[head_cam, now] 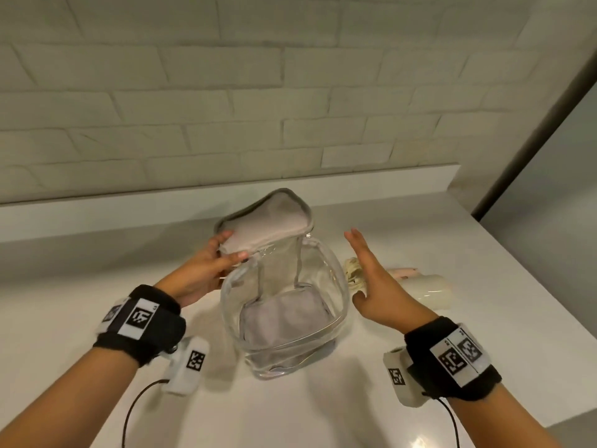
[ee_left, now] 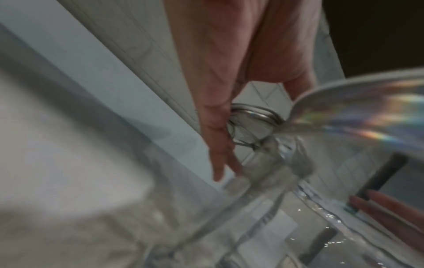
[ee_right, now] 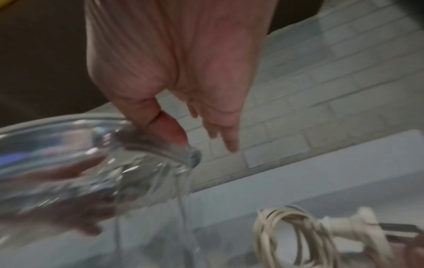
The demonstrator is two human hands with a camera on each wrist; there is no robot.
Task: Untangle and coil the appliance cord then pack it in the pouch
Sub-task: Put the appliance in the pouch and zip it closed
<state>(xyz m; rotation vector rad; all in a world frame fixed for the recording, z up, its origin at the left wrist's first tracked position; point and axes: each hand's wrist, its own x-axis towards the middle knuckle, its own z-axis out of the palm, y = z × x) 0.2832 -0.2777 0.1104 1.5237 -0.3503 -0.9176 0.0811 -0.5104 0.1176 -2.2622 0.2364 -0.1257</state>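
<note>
A clear plastic pouch [head_cam: 284, 302] with a grey fabric base stands on the white counter [head_cam: 323, 415], its grey lid flap [head_cam: 268, 221] folded up and back. My left hand [head_cam: 213, 263] grips the flap's left edge, thumb in front and fingers behind. My right hand [head_cam: 365, 266] is held flat with straight fingers just right of the pouch. In the right wrist view its thumb [ee_right: 169, 132] touches the pouch rim [ee_right: 69, 130]. The cream cord [head_cam: 353, 270] lies coiled on the counter behind my right hand. The right wrist view shows the coil [ee_right: 286, 234] and its plug [ee_right: 344, 226].
A white and pink appliance [head_cam: 433, 291] lies on the counter to the right of the cord. A pale brick wall [head_cam: 226, 92] with a low ledge runs behind the pouch. The counter's right edge slants away at far right.
</note>
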